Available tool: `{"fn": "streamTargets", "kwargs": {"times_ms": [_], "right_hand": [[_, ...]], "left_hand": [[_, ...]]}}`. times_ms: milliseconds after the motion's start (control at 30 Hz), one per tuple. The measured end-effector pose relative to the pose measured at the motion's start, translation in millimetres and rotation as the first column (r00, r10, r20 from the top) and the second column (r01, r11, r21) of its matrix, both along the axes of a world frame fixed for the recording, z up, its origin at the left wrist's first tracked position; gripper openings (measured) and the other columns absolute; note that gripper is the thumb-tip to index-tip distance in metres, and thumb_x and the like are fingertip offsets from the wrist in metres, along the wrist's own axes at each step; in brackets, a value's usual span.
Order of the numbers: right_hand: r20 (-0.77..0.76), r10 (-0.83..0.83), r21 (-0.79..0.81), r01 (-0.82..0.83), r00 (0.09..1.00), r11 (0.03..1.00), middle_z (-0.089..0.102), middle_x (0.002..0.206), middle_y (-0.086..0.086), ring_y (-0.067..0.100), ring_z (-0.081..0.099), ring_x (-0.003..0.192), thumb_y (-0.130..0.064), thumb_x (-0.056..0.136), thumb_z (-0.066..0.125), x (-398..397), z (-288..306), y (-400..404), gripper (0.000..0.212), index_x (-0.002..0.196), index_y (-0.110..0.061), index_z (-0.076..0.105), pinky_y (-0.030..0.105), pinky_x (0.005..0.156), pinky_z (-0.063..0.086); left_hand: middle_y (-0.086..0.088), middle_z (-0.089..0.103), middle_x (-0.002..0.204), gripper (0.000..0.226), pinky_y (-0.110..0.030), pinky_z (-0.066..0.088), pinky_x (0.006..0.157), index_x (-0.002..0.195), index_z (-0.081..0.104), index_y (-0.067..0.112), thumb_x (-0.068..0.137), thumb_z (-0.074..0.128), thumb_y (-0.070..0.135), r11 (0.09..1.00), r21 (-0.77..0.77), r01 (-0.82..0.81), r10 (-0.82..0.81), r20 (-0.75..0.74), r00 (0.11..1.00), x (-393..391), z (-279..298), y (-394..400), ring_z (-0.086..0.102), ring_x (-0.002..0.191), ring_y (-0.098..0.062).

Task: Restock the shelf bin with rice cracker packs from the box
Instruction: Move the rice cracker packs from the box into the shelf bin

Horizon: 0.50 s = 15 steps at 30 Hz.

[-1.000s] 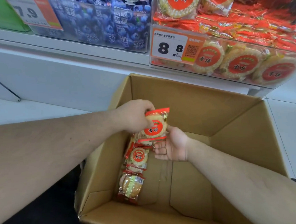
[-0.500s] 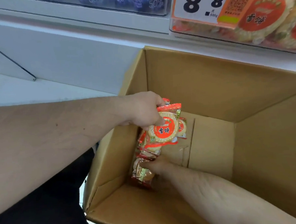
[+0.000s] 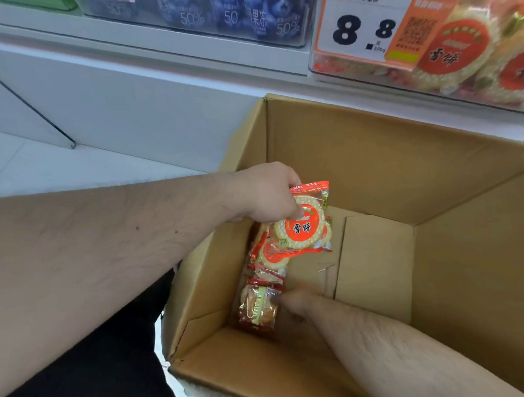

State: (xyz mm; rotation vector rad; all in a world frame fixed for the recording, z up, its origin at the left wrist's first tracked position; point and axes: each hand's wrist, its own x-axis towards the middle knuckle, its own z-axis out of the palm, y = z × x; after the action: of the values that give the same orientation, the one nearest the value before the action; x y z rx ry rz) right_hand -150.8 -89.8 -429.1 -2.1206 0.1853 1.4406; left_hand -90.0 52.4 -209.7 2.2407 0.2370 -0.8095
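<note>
An open cardboard box point(image 3: 375, 160) stands on the floor below the shelf. My left hand point(image 3: 266, 195) grips a red-and-white rice cracker pack point(image 3: 302, 226) by its top edge, just above the box's left side, with more packs bunched behind it. Further packs point(image 3: 267, 259) lie in a row along the box's left wall. My right hand point(image 3: 297, 300) reaches down to the box floor and touches the nearest pack point(image 3: 257, 310); the hand is blurred, so its grip is unclear. The clear shelf bin point(image 3: 430, 65) of rice cracker packs sits at the upper right.
An orange 8.8 price tag point(image 3: 363, 26) is fixed to the bin's front. Blue jelly pouches point(image 3: 228, 13) fill the neighbouring bin on the left. The white shelf base point(image 3: 125, 93) and white floor point(image 3: 38, 169) lie left of the box. The box's right half shows bare cardboard.
My right hand has dropped from beside the held pack to the box floor, reaching the nearest pack. My left hand keeps its packs at about the same height. The view has tilted down.
</note>
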Motion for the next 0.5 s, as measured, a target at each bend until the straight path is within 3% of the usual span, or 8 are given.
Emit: {"fn": "streamTargets", "kwargs": {"times_ms": [67, 133, 233, 333, 400, 433, 467, 500], "right_hand": [[-0.081, -0.061, 0.007, 0.062, 0.995, 0.998, 0.061, 0.129, 0.005, 0.023, 0.059, 0.115, -0.034, 0.091, 0.069, -9, -6, 8, 0.044, 0.129, -0.016, 0.057, 0.032, 0.098, 0.049], [-0.018, -0.049, -0.028, 0.049, 0.999, 0.998, 0.063, 0.127, 0.005, 0.024, 0.061, 0.113, -0.035, 0.083, 0.077, -14, -13, 17, 0.052, 0.128, -0.016, 0.057, 0.037, 0.097, 0.052], [0.080, 0.000, -0.112, 0.009, 0.997, 0.994, 0.063, 0.127, 0.004, 0.025, 0.061, 0.113, -0.037, 0.078, 0.081, -15, -27, 26, 0.058, 0.127, -0.017, 0.056, 0.039, 0.096, 0.053], [0.071, 0.126, -0.101, -0.119, 0.989, 0.988, 0.061, 0.131, 0.005, 0.025, 0.059, 0.118, -0.034, 0.088, 0.072, -11, -21, 27, 0.050, 0.131, -0.015, 0.056, 0.035, 0.100, 0.050], [0.023, 0.065, -0.052, -0.064, 0.998, 0.997, 0.067, 0.113, 0.007, 0.022, 0.066, 0.099, -0.024, 0.090, 0.070, -6, -11, 17, 0.032, 0.119, -0.010, 0.063, 0.033, 0.086, 0.056], [-0.009, 0.051, -0.035, -0.052, 0.999, 0.998, 0.068, 0.096, 0.006, 0.017, 0.067, 0.078, -0.020, 0.091, 0.068, -3, -2, 10, 0.018, 0.105, -0.010, 0.065, 0.028, 0.069, 0.057], [-0.026, 0.065, -0.031, -0.066, 0.998, 0.997, 0.064, 0.079, 0.005, 0.011, 0.061, 0.057, -0.018, 0.092, 0.067, 1, 9, 1, 0.008, 0.091, -0.011, 0.064, 0.021, 0.052, 0.050], [-0.027, 0.074, -0.032, -0.074, 0.997, 0.997, 0.058, 0.068, 0.003, 0.007, 0.051, 0.041, -0.019, 0.092, 0.067, 7, 19, -7, 0.015, 0.080, -0.013, 0.059, 0.016, 0.040, 0.039]], "left_hand": [[-0.001, 0.071, 0.102, 0.028, -0.027, 0.054, 0.066, 0.116, 0.063, 0.015, 0.090, 0.069, 0.023, 1.000, 0.003, 0.010, -0.010, -0.008, 1.000, -5, 0, -2, 0.065, 0.077, -0.012], [-0.001, 0.071, 0.107, 0.031, -0.032, 0.058, 0.078, 0.119, 0.062, 0.015, 0.090, 0.069, 0.025, 0.999, 0.010, 0.032, -0.032, -0.027, 0.999, -10, -3, -5, 0.068, 0.088, -0.014], [-0.001, 0.070, 0.110, 0.033, -0.034, 0.058, 0.084, 0.121, 0.062, 0.016, 0.090, 0.068, 0.027, 0.998, 0.017, 0.058, -0.058, -0.043, 0.997, -14, -8, -6, 0.068, 0.094, -0.016], [-0.001, 0.068, 0.118, 0.040, -0.031, 0.055, 0.085, 0.128, 0.059, 0.016, 0.090, 0.069, 0.026, 0.998, 0.046, 0.044, -0.043, -0.031, 0.999, -12, -7, -2, 0.066, 0.102, -0.018], [-0.002, 0.066, 0.121, 0.045, -0.030, 0.053, 0.086, 0.132, 0.056, 0.016, 0.090, 0.069, 0.024, 0.998, 0.064, 0.023, -0.023, -0.009, 1.000, -11, -6, 0, 0.063, 0.107, -0.019], [-0.002, 0.067, 0.118, 0.041, -0.032, 0.054, 0.088, 0.129, 0.059, 0.016, 0.090, 0.069, 0.024, 0.998, 0.063, 0.020, -0.021, 0.003, 1.000, -10, -5, 1, 0.064, 0.104, -0.019], [-0.002, 0.069, 0.114, 0.037, -0.035, 0.055, 0.089, 0.125, 0.061, 0.016, 0.090, 0.068, 0.023, 0.998, 0.058, 0.020, -0.021, 0.014, 1.000, -8, -4, 2, 0.065, 0.101, -0.019], [-0.001, 0.070, 0.110, 0.033, -0.037, 0.055, 0.089, 0.121, 0.062, 0.017, 0.089, 0.069, 0.023, 0.998, 0.053, 0.020, -0.022, 0.026, 0.999, -6, -3, 2, 0.066, 0.098, -0.019]]}}
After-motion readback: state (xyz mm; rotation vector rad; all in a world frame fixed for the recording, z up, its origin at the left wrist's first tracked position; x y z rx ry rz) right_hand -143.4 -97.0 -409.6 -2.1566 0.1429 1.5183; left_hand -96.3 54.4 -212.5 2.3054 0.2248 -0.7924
